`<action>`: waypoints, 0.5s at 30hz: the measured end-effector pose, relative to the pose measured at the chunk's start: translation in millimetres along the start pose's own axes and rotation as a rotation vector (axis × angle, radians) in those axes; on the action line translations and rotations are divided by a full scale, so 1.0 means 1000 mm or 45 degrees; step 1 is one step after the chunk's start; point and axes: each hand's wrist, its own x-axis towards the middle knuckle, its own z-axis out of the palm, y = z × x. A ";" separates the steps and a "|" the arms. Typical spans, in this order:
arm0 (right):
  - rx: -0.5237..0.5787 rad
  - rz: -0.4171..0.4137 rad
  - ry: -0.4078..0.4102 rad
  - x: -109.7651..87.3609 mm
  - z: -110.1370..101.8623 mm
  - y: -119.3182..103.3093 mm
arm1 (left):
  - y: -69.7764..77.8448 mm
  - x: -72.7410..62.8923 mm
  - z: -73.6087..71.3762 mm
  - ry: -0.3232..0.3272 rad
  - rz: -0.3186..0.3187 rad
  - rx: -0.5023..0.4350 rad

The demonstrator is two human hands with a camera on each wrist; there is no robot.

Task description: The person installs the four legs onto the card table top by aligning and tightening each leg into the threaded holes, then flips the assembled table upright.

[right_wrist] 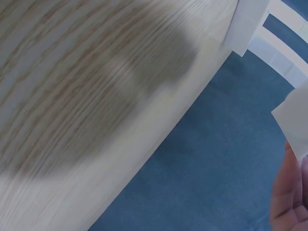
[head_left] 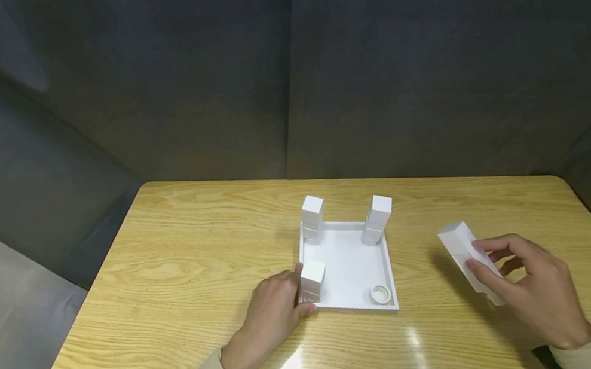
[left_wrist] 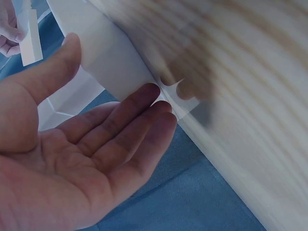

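A shallow white square tray (head_left: 345,269) with a low rim lies on the table. Square white posts stand upright at three corners: far left (head_left: 312,216), far right (head_left: 377,218) and near left (head_left: 313,280). A round white ring socket (head_left: 380,294) sits in the near right corner. My left hand (head_left: 273,307) holds the tray's near left corner, thumb along the front edge and fingers against the left side; its fingers (left_wrist: 139,120) also show in the left wrist view. To the right, my right hand (head_left: 532,280) pinches a loose white post (head_left: 468,256), tilted above the table.
The wooden table (head_left: 198,237) has rounded far corners. Dark grey fabric (head_left: 210,97) hangs behind it and at the sides. Bare wood separates the tray from the right hand.
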 end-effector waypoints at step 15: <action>0.100 -0.039 0.000 0.010 0.011 -0.012 | 0.000 0.001 0.000 -0.018 -0.010 0.026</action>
